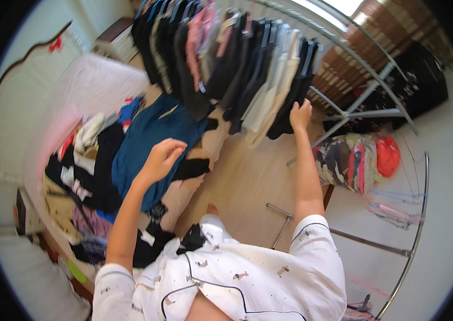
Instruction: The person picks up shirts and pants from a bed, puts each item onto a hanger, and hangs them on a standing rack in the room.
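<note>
My left hand point(164, 157) is raised over a teal garment point(142, 140) on the bed, its fingers drawn together with nothing visible in them. My right hand point(301, 115) reaches out to the last black garment point(286, 116) on the hanging rail, fingers curled at its edge. Whether they grip the cloth is blurred. Beside that garment hang a cream garment point(278, 104) and a row of dark clothes point(230, 76), with a pink garment point(194, 52) among them. All are on hangers along a metal rack point(346, 48).
Heaped clothes point(108, 160) cover much of the bed, before a white headboard point(29, 96). A second metal rack point(419, 216) with hangers point(395, 214) stands at the right. Folded textiles point(342, 160) and a red bag point(387, 156) lie near the wall. Wooden floor point(242, 176) runs between.
</note>
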`<state>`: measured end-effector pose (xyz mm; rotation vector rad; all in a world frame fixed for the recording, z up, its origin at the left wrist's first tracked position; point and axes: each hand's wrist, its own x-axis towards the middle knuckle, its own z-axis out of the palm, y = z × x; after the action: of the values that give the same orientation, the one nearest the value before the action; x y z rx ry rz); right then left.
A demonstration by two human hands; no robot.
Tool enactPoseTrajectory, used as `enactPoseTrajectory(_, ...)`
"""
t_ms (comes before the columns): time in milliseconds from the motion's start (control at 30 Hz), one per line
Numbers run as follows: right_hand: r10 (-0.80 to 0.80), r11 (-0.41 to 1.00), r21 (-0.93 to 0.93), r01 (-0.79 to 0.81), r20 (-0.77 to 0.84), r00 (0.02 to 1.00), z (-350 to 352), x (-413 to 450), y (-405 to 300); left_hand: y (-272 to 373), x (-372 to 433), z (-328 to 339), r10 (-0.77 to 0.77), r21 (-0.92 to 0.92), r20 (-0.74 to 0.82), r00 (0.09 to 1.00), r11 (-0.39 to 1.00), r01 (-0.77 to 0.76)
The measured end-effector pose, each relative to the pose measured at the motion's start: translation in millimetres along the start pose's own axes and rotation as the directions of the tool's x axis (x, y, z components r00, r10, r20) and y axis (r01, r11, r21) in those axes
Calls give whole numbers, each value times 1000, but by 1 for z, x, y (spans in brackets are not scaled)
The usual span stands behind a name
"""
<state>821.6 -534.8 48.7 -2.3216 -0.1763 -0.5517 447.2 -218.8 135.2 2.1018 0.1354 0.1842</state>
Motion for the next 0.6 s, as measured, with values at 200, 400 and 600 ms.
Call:
enactPoseTrajectory(200,19,999,32,-32,361,933,37,-122,-16,-48,-71,-10,-128,20,-34,991,991,129)
enactPoseTrajectory(400,-199,978,196,73,766,611,85,-311,-60,-119,-172,-25,-273,-89,-124,954,961,263)
enactPoseTrajectory(600,-364,929,364,69,862,352,107,-464,-153,-169,-291,-49,-449,-233,-229,864,887,399)
